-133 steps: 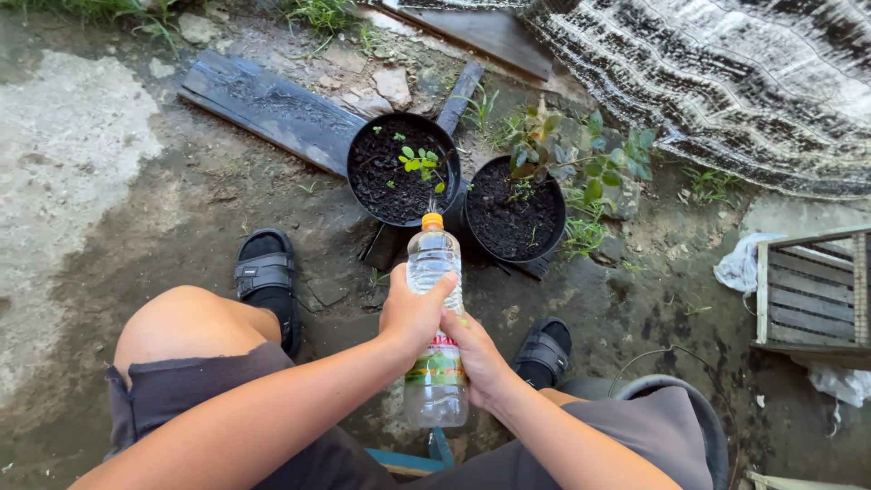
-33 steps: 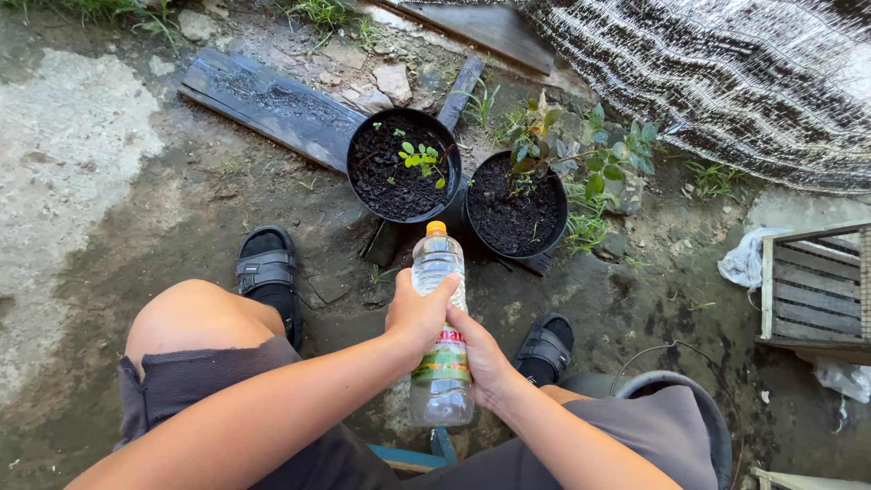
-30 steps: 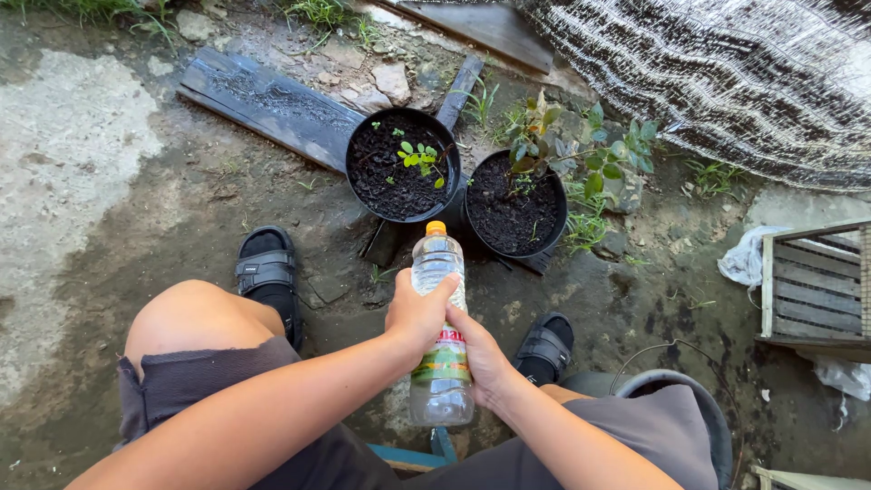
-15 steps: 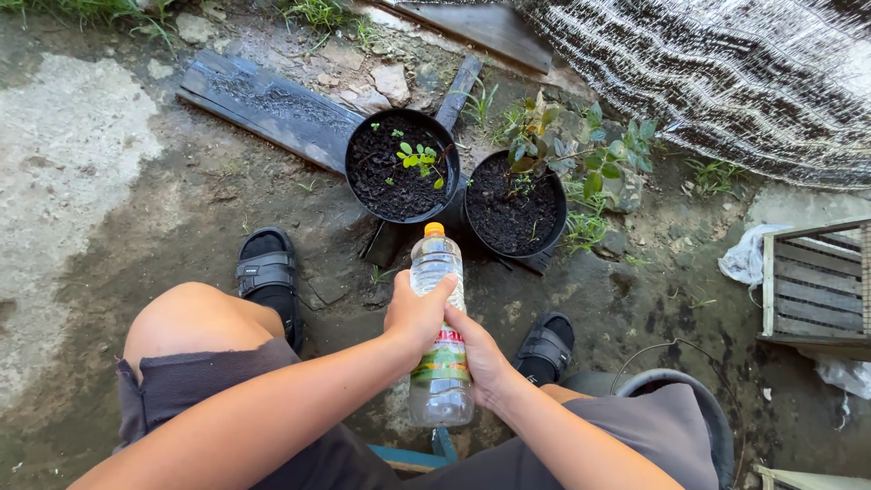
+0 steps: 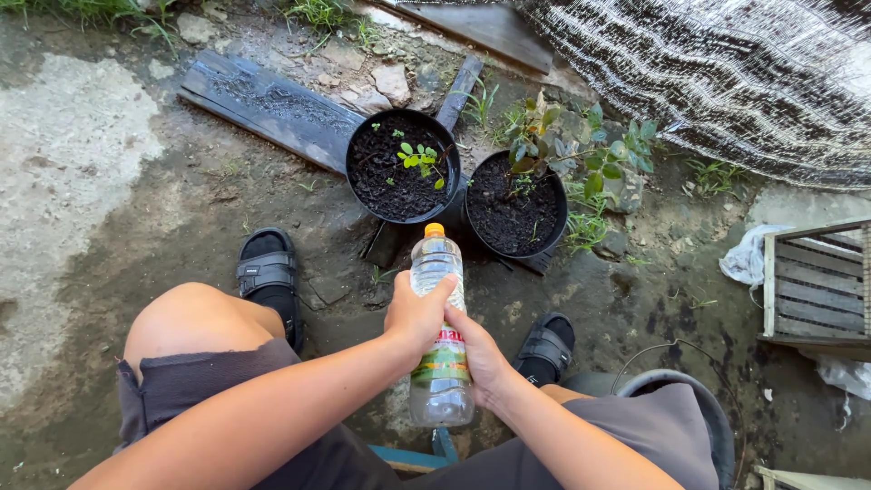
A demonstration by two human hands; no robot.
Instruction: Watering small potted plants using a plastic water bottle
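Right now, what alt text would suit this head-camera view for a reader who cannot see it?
Seen from above, a seated person grips a clear plastic bottle with an orange cap in both hands, left hand and right hand. Ahead on damp ground stand two black pots of dark soil: a seedling pot and a leafier pot.

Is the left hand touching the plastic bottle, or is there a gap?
Touching. The head view shows the left hand wrapped around the clear plastic bottle, thumb across its front, with no gap. The right hand also grips it from the other side.
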